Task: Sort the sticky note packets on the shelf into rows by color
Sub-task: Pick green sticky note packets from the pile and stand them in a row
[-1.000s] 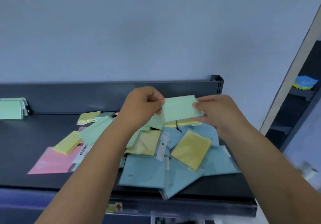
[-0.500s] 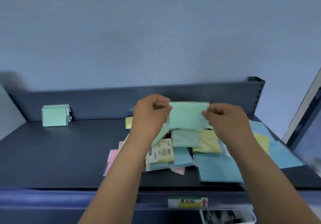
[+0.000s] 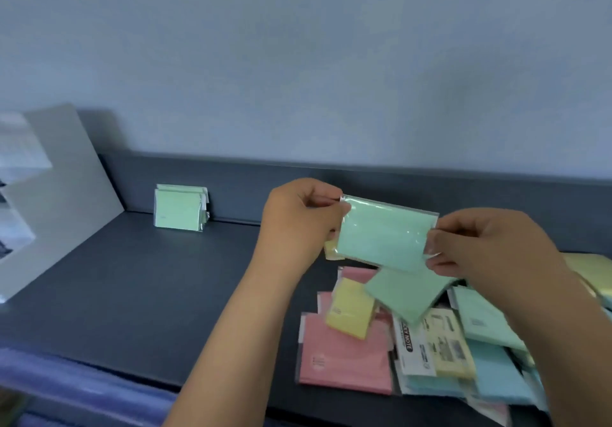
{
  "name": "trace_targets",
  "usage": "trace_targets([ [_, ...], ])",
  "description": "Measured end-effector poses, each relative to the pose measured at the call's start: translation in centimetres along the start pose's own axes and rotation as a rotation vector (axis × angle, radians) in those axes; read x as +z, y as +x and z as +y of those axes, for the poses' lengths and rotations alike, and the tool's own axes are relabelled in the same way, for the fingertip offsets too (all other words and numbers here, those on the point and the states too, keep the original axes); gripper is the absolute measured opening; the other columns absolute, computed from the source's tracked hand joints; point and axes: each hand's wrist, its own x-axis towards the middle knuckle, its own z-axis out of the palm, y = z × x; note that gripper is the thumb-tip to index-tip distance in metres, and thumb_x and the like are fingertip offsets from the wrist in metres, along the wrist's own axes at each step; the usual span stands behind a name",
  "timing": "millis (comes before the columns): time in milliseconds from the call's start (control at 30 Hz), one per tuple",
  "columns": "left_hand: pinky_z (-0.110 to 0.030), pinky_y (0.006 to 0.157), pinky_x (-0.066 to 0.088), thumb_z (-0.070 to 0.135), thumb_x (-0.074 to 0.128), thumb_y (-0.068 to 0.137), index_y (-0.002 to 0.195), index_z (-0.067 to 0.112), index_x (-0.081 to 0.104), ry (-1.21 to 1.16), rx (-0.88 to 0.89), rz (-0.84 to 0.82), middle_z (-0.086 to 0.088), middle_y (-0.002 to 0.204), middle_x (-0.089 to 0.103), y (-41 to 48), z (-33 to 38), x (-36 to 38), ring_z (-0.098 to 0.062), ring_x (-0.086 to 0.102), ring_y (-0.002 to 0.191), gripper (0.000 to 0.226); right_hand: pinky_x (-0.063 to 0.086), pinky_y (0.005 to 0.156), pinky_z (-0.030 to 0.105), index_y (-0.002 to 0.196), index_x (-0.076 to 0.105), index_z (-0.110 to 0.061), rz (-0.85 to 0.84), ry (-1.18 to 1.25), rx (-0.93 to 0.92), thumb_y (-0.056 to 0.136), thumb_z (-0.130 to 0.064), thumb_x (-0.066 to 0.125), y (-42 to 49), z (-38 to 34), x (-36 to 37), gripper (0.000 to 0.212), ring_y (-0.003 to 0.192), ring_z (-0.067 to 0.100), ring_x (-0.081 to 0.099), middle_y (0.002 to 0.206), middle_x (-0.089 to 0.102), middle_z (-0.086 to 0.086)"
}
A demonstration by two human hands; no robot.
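Observation:
Both hands hold one green sticky note packet in clear wrap above the dark shelf. My left hand pinches its left edge and my right hand pinches its right edge. Below them lies a mixed pile: a pink packet, a yellow packet, another green packet, a blue packet and a yellow labelled packet. A small row of green packets stands upright against the shelf's back rail at the left.
A grey side panel closes the shelf's left end. The back rail runs along the blue wall. More yellow packets lie at the right edge of view. The shelf's front lip is near the bottom left.
The view has swung left, so the pile now sits at the lower right and the standing green row is nearer the middle. Both hands still hold the same green packet.

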Motion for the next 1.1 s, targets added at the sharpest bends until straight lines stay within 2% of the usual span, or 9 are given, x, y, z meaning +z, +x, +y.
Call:
trace_targets([
  [133,-0.031,0.067,0.064,0.003,0.075,0.088,0.090,0.010,0.074,0.022,-0.030,-0.100,-0.004,0.079,0.073,2.1,-0.6,-4.9,-0.012,0.068,0.066,0.007,0.060,0.084,0.046,0.070,0.076,-0.019,0.040,-0.147,-0.022,0.090,-0.013,0.072,-0.8,-2.9,4.1,0.020,0.060,0.012,0.075,0.065,0.076,-0.004],
  [300,-0.038,0.071,0.065,0.006,0.076,0.087,0.087,0.015,0.074,0.044,-0.003,-0.109,-0.005,0.082,0.075,4.8,-1.6,-11.0,-0.017,0.071,0.068,0.009,0.059,0.079,0.040,0.066,0.075,-0.023,0.133,-0.173,-0.012,0.089,-0.014,0.073,-1.9,-6.0,11.1,0.025,0.055,0.011,0.073,0.062,0.074,-0.007],
  [433,-0.044,0.075,0.065,0.009,0.078,0.085,0.085,0.015,0.075,0.062,-0.031,-0.137,0.000,0.072,0.074,6.8,-2.4,-16.0,-0.015,0.071,0.065,0.006,0.061,0.080,0.046,0.074,0.077,-0.033,0.161,-0.139,0.039,0.088,-0.014,0.073,-2.7,-8.4,16.5,0.024,0.060,0.019,0.074,0.063,0.074,-0.002],
  [600,-0.045,0.077,0.064,0.003,0.065,0.091,0.088,0.016,0.074,0.071,-0.046,-0.116,0.002,0.076,0.074,8.3,-3.2,-21.5,-0.021,0.073,0.075,0.017,0.062,0.080,0.042,0.067,0.077,-0.021,0.182,-0.159,0.045,0.087,-0.013,0.071,-2.6,-12.0,21.4,0.023,0.059,0.013,0.073,0.060,0.074,-0.005],
  [700,-0.035,0.076,0.062,0.007,0.057,0.091,0.096,0.030,0.075,0.119,-0.002,-0.069,0.011,0.091,0.073,8.6,-4.0,-24.1,-0.011,0.070,0.083,0.030,0.063,0.080,0.045,0.065,0.076,-0.019,0.161,-0.164,0.028,0.086,-0.012,0.069,-1.9,-13.3,24.6,0.022,0.062,0.014,0.074,0.060,0.074,-0.005],
  [767,-0.022,0.063,0.055,0.016,0.057,0.093,0.107,0.039,0.071,0.134,-0.022,-0.052,0.017,0.097,0.068,8.6,-4.6,-25.7,0.001,0.063,0.073,0.031,0.063,0.078,0.047,0.064,0.076,-0.020,0.160,-0.172,0.031,0.083,-0.011,0.068,-1.4,-14.0,27.2,0.023,0.063,0.018,0.075,0.059,0.073,-0.004],
  [900,-0.023,0.066,0.046,0.026,0.057,0.094,0.129,0.042,0.059,0.266,-0.062,-0.077,0.015,0.112,0.056,9.3,-6.8,-29.4,-0.004,0.060,0.086,0.039,0.064,0.076,0.053,0.068,0.078,-0.029,0.153,-0.014,0.122,0.075,-0.004,0.062,-0.3,-14.0,33.5,0.031,0.067,0.029,0.076,0.060,0.074,0.006],
  [1000,-0.020,0.060,0.040,0.022,0.057,0.094,0.117,0.036,0.054,0.368,-0.062,-0.146,0.010,0.109,0.049,10.5,-8.4,-32.0,-0.005,0.056,0.083,0.027,0.062,0.074,0.059,0.077,0.076,-0.014,0.168,0.011,0.166,0.064,-0.005,0.054,1.3,-13.5,37.7,0.027,0.064,0.031,0.073,0.063,0.073,0.016],
  [1100,-0.026,0.057,0.039,0.023,0.057,0.087,0.097,0.026,0.055,0.376,-0.101,-0.209,0.002,0.103,0.054,11.7,-9.2,-33.5,-0.011,0.055,0.073,0.011,0.054,0.058,0.034,0.088,0.069,0.001,0.227,-0.081,0.164,0.060,-0.009,0.047,2.3,-14.0,40.3,0.037,0.061,0.013,0.049,0.078,0.069,0.024],
])
